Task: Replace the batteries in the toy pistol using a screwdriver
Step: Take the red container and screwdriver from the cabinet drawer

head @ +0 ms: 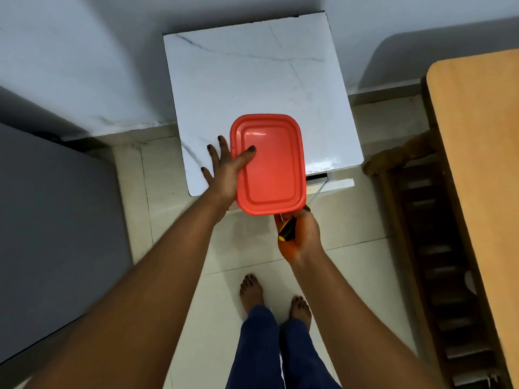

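The left hand (227, 167) grasps a red rectangular plastic lid (269, 164) by its left edge: the thumb lies across the upper face and the remaining fingers spread beneath and beside the rim. This grip keeps the lid level above the near part of the white marble-patterned table (252, 74). Whether the lid sits on a container or is held free cannot be determined, since nothing below it is visible. The right hand (299, 234) is clenched around the black-and-yellow handle of a screwdriver (290, 227), with the metal shaft pointing up and away past the lid's lower right corner toward the table's front edge. Carrying the tool in the palm appears to keep it ready while the other hand manages the lid. The toy pistol and the batteries are not in view; they may lie under the lid, but this is an inference only. The task appears to be at an early or access stage. The person stands barefoot on a tiled floor (351, 220), with a wooden chair (421, 192) to the right.
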